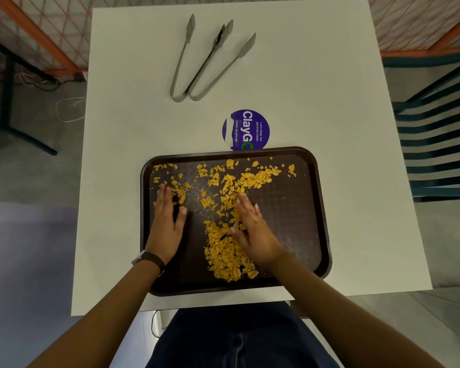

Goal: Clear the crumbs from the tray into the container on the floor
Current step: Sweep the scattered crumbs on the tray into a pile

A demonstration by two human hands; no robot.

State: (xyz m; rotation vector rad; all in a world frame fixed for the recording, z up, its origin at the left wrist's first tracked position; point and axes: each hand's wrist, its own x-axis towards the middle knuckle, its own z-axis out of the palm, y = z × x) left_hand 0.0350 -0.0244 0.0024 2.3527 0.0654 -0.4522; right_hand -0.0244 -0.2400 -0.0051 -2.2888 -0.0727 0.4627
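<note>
A dark brown tray [303, 208] lies on the white table near its front edge. Yellow crumbs [225, 251] are strewn over it, thickest in a heap at the front middle, with looser bits along the far side. My left hand [168, 221] rests flat on the tray's left part, fingers together, touching a few crumbs. My right hand [252, 229] lies flat and slightly tilted against the right side of the heap. Neither hand holds anything. No container on the floor is in view.
Two grey metal tongs [197, 62] lie side by side at the far middle of the white table [329, 102]. A round purple sticker [246, 130] sits just beyond the tray. A teal slatted chair [436, 144] stands at the right, and cables lie on the floor at the left.
</note>
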